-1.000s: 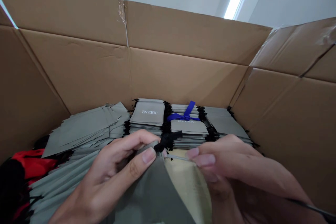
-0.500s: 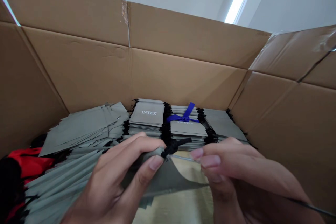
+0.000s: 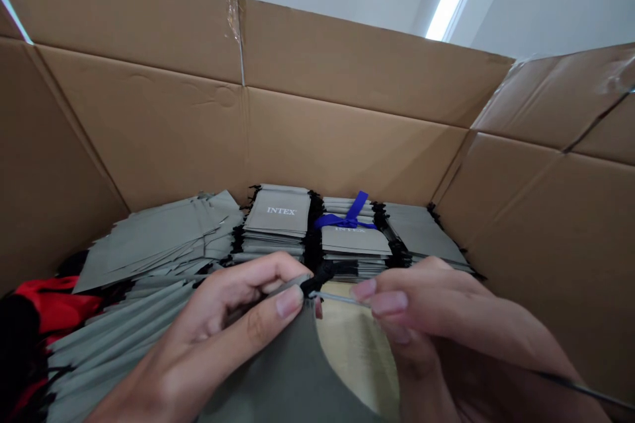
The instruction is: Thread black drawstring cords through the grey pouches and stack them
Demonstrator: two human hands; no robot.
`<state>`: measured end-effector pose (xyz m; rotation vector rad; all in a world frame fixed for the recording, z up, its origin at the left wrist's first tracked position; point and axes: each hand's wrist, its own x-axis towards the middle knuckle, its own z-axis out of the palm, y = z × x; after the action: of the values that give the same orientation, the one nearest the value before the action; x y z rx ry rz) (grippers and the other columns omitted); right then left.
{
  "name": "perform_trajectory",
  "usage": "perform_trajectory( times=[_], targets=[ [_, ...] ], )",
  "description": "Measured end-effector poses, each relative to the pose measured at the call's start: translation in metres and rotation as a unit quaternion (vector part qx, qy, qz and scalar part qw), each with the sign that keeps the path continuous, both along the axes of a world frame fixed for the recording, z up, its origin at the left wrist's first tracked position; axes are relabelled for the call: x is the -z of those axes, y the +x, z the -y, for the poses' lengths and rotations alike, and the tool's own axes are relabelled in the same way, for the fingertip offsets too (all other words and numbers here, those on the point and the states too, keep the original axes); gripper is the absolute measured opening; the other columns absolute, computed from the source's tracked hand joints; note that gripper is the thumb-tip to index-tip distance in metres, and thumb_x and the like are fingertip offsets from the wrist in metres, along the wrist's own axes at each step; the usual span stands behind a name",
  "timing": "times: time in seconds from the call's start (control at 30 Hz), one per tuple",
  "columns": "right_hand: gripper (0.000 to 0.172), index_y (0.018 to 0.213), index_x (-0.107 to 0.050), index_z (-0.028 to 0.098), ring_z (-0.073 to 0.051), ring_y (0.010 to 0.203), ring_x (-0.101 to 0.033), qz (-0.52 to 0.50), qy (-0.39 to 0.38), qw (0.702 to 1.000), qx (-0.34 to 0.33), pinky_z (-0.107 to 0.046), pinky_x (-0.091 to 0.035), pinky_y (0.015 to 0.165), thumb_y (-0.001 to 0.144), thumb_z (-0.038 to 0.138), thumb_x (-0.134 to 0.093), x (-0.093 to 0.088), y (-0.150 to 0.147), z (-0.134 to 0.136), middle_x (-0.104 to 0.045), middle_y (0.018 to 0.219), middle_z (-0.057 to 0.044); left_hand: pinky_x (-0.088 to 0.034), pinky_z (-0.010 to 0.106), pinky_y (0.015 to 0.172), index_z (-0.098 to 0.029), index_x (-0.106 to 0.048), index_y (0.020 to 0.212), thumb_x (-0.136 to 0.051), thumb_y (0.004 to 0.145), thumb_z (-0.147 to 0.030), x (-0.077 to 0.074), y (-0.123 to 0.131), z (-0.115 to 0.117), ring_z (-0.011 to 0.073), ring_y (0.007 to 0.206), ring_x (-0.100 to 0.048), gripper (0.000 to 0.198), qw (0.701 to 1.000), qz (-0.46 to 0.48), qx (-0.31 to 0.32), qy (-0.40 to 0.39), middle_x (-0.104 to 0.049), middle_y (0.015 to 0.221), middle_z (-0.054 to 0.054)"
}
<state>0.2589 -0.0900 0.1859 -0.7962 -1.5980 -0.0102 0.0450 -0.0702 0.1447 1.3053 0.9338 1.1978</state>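
My left hand [image 3: 238,324] pinches the corner of a grey fabric pouch [image 3: 282,370] between thumb and fingers. A knotted black cord [image 3: 325,272] sticks out at that corner, right by my thumb tip. In my right hand [image 3: 436,324] a thin metal rod [image 3: 340,297] is gripped between thumb and fingertips. Its tip meets the pouch corner beside the knot; whether it is hooked into the cord I cannot tell. The rod's dark rear part shows again behind the right hand, toward the lower right edge.
Cardboard walls [image 3: 357,109] enclose the work area. Behind my hands stand stacks of grey pouches [image 3: 278,211], some marked INTEX, one with a blue ribbon [image 3: 354,211]. More loose grey pieces [image 3: 153,234] lie at left, beside red and black cloth [image 3: 59,304].
The pouch has swung round, so more of its grey cloth hangs toward me. My left hand has turned, its thumb now straighter. The right hand has shifted slightly left.
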Motion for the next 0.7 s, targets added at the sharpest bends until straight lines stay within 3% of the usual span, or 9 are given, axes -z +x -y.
perform_trajectory(
  times=[0.07,0.2,0.3,0.43,0.63,0.7],
  targets=[
    [0.056,0.115,-0.083,0.049,-0.033,0.071,-0.083,-0.005,-0.001,1.0,0.002,-0.048,-0.069,0.06,0.084,0.004,-0.069,0.001,0.0,-0.001,-0.085,0.081,0.0,-0.063,0.029,0.067,-0.028,-0.086,0.109,-0.085,0.09,-0.054,-0.006,0.001,0.001,0.0275,0.084,-0.079,0.033,1.0,-0.013,0.0,0.007,-0.08,0.08,0.005],
    [0.038,0.099,-0.085,0.041,-0.032,0.063,-0.079,-0.089,0.036,0.995,-0.002,-0.044,-0.061,0.045,0.086,0.008,-0.073,0.006,-0.013,-0.006,-0.085,0.078,-0.003,-0.064,0.029,0.066,-0.027,-0.086,0.106,-0.081,0.093,-0.057,-0.015,0.002,0.001,0.0272,0.084,-0.079,0.033,0.998,-0.058,0.001,0.023,-0.08,0.08,0.005],
    [0.032,0.091,-0.086,0.039,-0.03,0.052,-0.074,-0.14,0.058,0.988,0.007,-0.042,-0.056,0.038,0.088,0.01,-0.073,0.008,-0.023,-0.011,-0.084,0.073,-0.003,-0.064,0.029,0.063,-0.027,-0.086,0.103,-0.078,0.095,-0.059,-0.016,0.001,0.001,0.0275,0.083,-0.079,0.034,0.996,-0.084,0.0,0.036,-0.078,0.077,0.005],
    [0.031,0.089,-0.085,0.04,-0.029,0.05,-0.071,-0.127,0.062,0.99,0.015,-0.043,-0.053,0.037,0.09,0.011,-0.072,0.009,-0.022,-0.013,-0.084,0.073,-0.004,-0.063,0.027,0.059,-0.027,-0.085,0.104,-0.078,0.095,-0.06,-0.013,0.002,0.001,0.0274,0.083,-0.079,0.035,0.994,-0.089,-0.025,0.053,-0.076,0.075,0.006],
    [0.041,0.101,-0.083,0.044,-0.034,0.066,-0.079,-0.079,-0.016,0.997,0.0,-0.05,-0.067,0.06,0.089,0.006,-0.074,0.007,-0.013,0.0,-0.084,0.079,-0.002,-0.062,0.026,0.058,-0.027,-0.085,0.107,-0.077,0.096,-0.06,-0.012,0.001,0.003,0.0267,0.083,-0.079,0.035,0.995,-0.091,-0.02,0.047,-0.08,0.081,0.006],
    [0.044,0.102,-0.082,0.045,-0.035,0.065,-0.079,-0.106,-0.018,0.994,0.0,-0.052,-0.066,0.062,0.089,0.005,-0.073,0.007,-0.019,0.004,-0.084,0.08,-0.002,-0.061,0.026,0.057,-0.027,-0.085,0.108,-0.077,0.096,-0.06,-0.011,0.0,0.004,0.0266,0.082,-0.079,0.036,0.995,-0.091,-0.026,0.041,-0.08,0.082,0.006]
  ],
)
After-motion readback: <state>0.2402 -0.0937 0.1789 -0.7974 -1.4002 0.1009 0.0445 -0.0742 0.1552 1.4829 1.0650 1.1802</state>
